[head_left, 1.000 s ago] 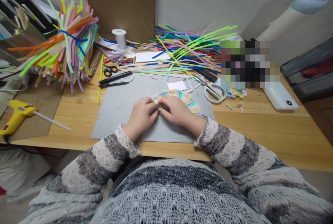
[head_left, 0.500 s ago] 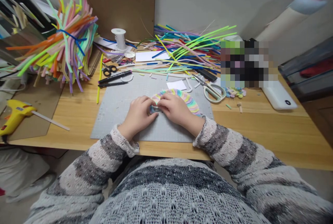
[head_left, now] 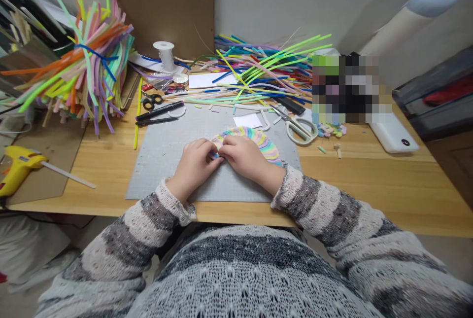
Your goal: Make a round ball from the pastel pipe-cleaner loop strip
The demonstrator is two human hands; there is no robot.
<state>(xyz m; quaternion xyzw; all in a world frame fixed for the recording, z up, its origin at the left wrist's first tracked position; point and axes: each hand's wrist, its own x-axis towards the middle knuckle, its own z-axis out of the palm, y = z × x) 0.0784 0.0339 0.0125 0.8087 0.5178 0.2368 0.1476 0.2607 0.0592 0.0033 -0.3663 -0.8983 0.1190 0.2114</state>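
together, left hand [head_left: 194,162] and right hand [head_left: 244,156] rest knuckles-up, fingers pinching the pastel fan [head_left: 258,139] on the mat [head_left: 166,150].

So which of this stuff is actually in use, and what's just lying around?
In use: left hand and right hand, both pinching the pastel fan; grey cutting mat under it.
Lying about: white scissors, black scissors, glue gun, thread spool, loose strip pile, white device.

Grey-and-cream striped knitted sweater [head_left: 244,278], ribbed cuffs
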